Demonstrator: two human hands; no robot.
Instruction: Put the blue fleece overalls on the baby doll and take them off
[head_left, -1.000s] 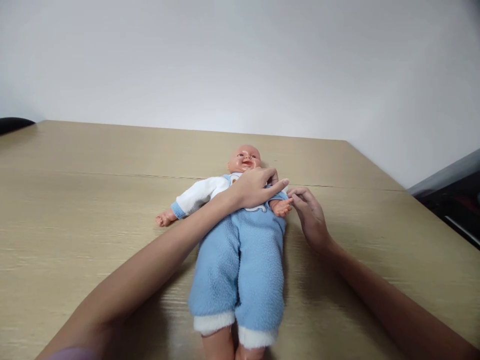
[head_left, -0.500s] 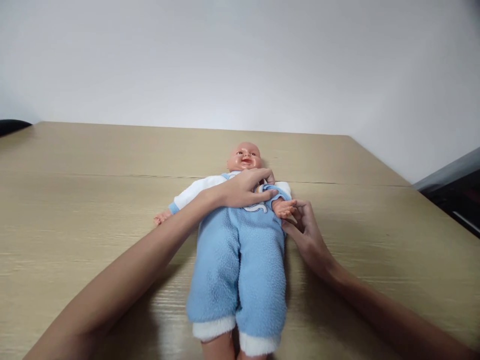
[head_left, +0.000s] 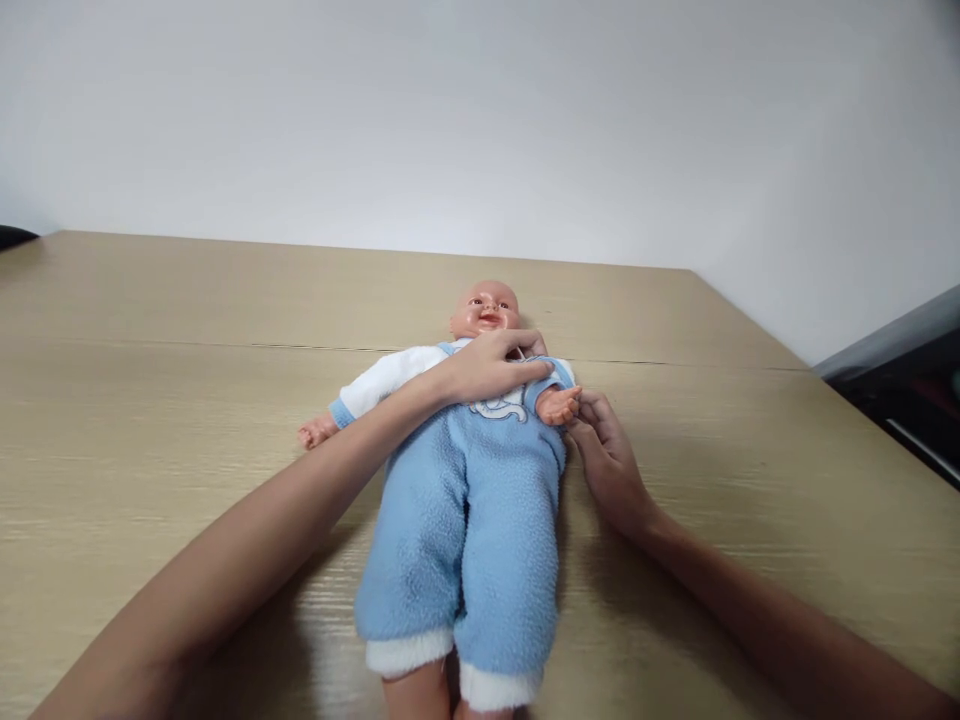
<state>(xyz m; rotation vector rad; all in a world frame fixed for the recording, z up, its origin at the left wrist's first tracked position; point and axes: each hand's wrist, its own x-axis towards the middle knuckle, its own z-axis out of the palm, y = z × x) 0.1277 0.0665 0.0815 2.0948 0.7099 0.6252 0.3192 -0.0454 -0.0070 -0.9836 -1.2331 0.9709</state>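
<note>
A baby doll [head_left: 502, 500] in a blue fleece romper with white sleeves lies face up on the table, its head away from me. My left hand [head_left: 499, 365] reaches across its chest, with thumb and fingers closed around the upper part of the sleeve on the doll's right-hand side as I see it. That sleeve's blue cuff and the doll's small hand [head_left: 559, 405] point toward my right hand [head_left: 604, 450]. My right fingers are bent in a pinch at that small hand and the romper's side; their tips are partly hidden behind it. The doll's other arm [head_left: 382, 385] lies stretched out to the left.
The pale wooden table [head_left: 187, 400] has a seam running across it behind the doll's shoulders. A white wall [head_left: 450, 120] stands behind. A dark object [head_left: 915, 380] is at the right edge, and another dark shape [head_left: 15, 238] at the far left.
The doll's small hand has turned and shifted slightly left and up. My right hand has moved in with it, its fingers now more behind it. The whole view has shifted a little.
</note>
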